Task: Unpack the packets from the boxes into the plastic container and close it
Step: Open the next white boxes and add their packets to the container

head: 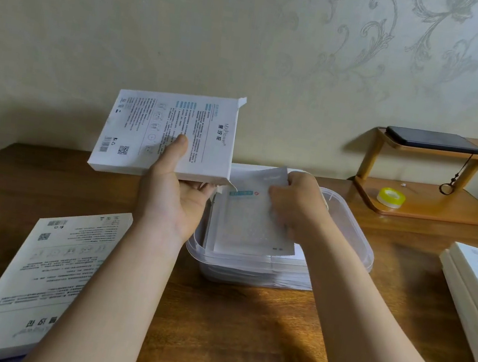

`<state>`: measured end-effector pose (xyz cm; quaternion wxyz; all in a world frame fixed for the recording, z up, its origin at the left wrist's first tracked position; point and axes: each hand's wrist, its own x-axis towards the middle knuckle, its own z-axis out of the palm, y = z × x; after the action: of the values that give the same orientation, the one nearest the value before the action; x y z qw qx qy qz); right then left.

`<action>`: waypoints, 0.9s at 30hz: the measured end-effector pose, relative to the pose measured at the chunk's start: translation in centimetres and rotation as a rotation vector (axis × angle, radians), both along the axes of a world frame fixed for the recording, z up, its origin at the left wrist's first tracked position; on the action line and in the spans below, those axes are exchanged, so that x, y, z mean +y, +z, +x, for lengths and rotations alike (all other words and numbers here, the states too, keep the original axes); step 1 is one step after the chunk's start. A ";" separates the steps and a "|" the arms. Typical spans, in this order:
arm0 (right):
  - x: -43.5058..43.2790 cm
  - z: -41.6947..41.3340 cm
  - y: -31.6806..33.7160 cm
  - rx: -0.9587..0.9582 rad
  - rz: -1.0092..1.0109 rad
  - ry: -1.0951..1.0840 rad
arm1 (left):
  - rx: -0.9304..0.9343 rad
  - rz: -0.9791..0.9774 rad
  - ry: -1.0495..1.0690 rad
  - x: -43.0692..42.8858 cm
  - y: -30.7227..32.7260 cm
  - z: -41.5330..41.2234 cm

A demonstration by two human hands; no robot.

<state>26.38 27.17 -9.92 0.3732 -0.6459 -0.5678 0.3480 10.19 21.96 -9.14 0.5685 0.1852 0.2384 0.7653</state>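
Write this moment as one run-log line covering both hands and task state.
left hand: holds opened box, raised | right hand: grips packet over plastic container | container: open, part filled | step: unpacking

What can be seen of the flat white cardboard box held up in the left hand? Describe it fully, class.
The flat white cardboard box is held up, tilted, its printed back facing the camera: small grey and teal text, a barcode, a QR code and a brand name. The left hand grips it, thumb on the printed face, fingers underneath. Its right end is open, with torn flaps sticking out. It hangs above the brown wooden table, left of the clear plastic container.
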 end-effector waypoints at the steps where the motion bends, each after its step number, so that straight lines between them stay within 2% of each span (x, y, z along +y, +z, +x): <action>1: -0.1 -0.2 -0.1 -0.014 -0.027 0.011 | 0.000 -0.001 -0.003 0.1 -0.1 0.1; 8: -0.3 -0.4 0.0 -0.068 -0.145 0.119 | 0.039 0.004 -0.012 0.2 -0.7 0.5; 12: -1.2 0.0 1.3 -0.395 -0.072 0.220 | 0.052 0.010 -0.018 0.3 -0.7 0.5; 16: -1.9 0.4 1.9 -0.679 0.110 0.305 | 0.074 0.007 -0.023 0.3 -0.7 0.5; 18: -2.0 0.4 2.0 -0.659 0.136 0.427 | 0.075 0.004 -0.022 0.2 -0.7 0.5; 22: -2.2 -0.2 1.3 -0.589 0.064 0.715 | 0.053 0.012 -0.035 0.2 -0.8 0.3; 27: -1.8 -1.0 0.1 -0.855 0.088 0.835 | 0.048 0.000 -0.033 0.2 -0.8 0.4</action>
<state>25.35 25.35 -9.84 -0.0303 -0.4348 -0.8874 0.1504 10.60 22.15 -9.98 0.5752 0.2074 0.2491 0.7511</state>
